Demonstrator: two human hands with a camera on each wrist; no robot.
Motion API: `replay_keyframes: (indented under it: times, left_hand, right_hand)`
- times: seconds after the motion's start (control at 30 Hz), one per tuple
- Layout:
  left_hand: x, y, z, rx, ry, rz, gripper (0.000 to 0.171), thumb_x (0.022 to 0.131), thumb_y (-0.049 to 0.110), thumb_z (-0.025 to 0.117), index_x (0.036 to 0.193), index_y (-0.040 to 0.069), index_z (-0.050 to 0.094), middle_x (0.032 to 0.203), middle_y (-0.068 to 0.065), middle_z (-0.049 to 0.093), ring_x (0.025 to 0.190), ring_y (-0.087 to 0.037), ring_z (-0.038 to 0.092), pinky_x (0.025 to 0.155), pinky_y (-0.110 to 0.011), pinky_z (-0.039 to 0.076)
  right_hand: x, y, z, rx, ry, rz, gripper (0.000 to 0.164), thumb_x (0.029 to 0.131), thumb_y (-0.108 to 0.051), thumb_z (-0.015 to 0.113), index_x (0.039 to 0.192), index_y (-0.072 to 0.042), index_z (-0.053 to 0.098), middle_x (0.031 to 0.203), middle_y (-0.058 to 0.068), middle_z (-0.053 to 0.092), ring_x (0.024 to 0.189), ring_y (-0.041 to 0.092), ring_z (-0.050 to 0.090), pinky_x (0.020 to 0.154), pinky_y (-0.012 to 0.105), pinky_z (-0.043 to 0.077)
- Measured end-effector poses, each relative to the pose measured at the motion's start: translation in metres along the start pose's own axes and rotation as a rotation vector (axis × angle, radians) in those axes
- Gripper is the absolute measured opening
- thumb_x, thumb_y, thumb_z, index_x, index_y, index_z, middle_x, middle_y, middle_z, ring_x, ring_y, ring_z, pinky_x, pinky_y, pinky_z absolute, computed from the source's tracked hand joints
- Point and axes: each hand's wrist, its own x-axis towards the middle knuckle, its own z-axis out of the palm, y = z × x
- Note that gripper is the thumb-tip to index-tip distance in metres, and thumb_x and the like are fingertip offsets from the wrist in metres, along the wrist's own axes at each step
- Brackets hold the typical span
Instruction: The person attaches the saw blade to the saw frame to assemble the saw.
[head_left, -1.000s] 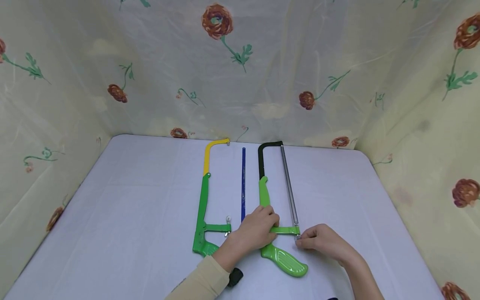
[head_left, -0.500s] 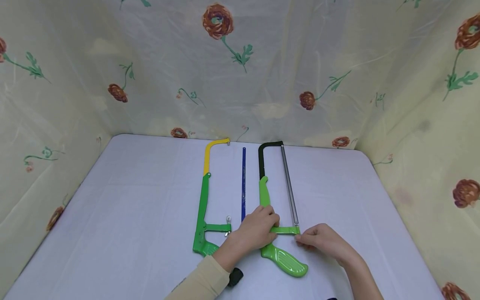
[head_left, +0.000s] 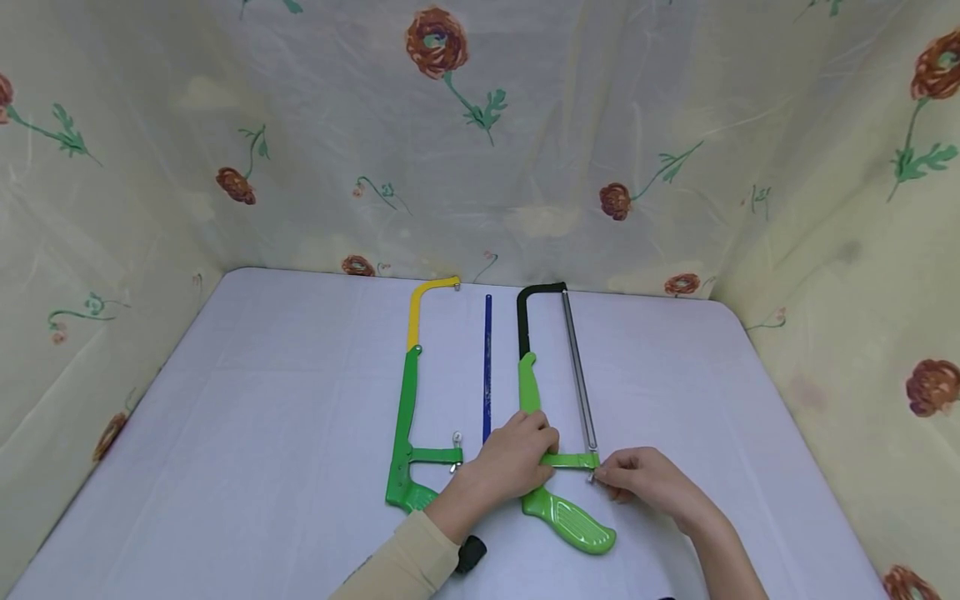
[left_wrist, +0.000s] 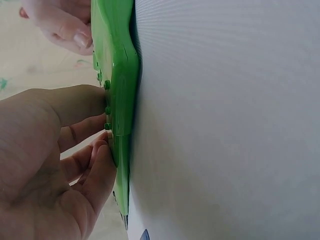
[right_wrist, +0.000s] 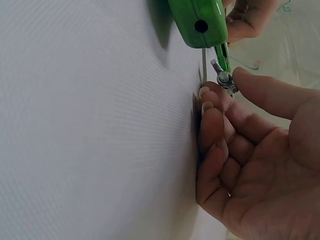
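A light-green hacksaw [head_left: 528, 387] with a black front frame lies flat on the white table. A grey blade [head_left: 577, 371] spans its frame. My left hand [head_left: 512, 457] holds the frame just above the handle [head_left: 573, 523], its fingers around the green edge in the left wrist view. At the end of the short crossbar [head_left: 570, 461], my right hand [head_left: 648, 479] pinches a metal wing nut [right_wrist: 224, 78] between thumb and fingers. In the right wrist view the thumb tip meets the nut from one side, and the curled fingers lie close to the tabletop.
To the left lies a second hacksaw [head_left: 405, 408], green and yellow, without a blade; my left forearm covers part of its handle. A loose blue blade [head_left: 487, 367] lies between the saws. Floral curtains [head_left: 540, 167] enclose the table [head_left: 285, 433] on the back and sides.
My right fingers have shifted slightly around the wing nut, and its metal end shows again below the crossbar. The left hand and both saws stay in place.
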Motion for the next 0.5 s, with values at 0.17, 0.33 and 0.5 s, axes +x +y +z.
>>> replay_keyframes:
  times: [0.17, 0.33, 0.5]
  left_hand:
    - [0.0004, -0.0001, 0.0, -0.004, -0.001, -0.002, 0.015, 0.09, 0.028, 0.072, 0.103, 0.02, 0.069, 0.107, 0.004, 0.059, 0.094, -0.01, 0.048, 0.068, -0.018, 0.042]
    - [0.0001, 0.0, 0.0, 0.0, 0.001, 0.0, 0.015, 0.09, 0.028, 0.072, 0.103, 0.02, 0.069, 0.106, 0.005, 0.058, 0.093, -0.01, 0.048, 0.067, -0.018, 0.042]
    - [0.0, 0.0, 0.0, 0.002, 0.003, 0.003, 0.015, 0.09, 0.028, 0.072, 0.102, 0.02, 0.069, 0.106, 0.005, 0.058, 0.093, -0.01, 0.048, 0.068, -0.018, 0.042]
  right_hand:
    - [0.0009, 0.0027, 0.0004, 0.016, 0.004, -0.005, 0.021, 0.092, -0.021, 0.066, 0.094, -0.001, 0.071, 0.077, 0.003, 0.063, 0.074, 0.017, 0.058, 0.068, 0.029, 0.05]
    - [0.0009, 0.0038, 0.0, 0.032, 0.004, -0.015, 0.02, 0.092, -0.019, 0.065, 0.097, 0.0, 0.071, 0.078, 0.004, 0.063, 0.075, 0.017, 0.059, 0.069, 0.028, 0.052]
    - [0.0007, 0.0037, 0.0003, 0.049, 0.009, -0.01, 0.019, 0.093, -0.015, 0.064, 0.099, 0.002, 0.07, 0.08, 0.004, 0.064, 0.076, 0.016, 0.06, 0.069, 0.028, 0.053]
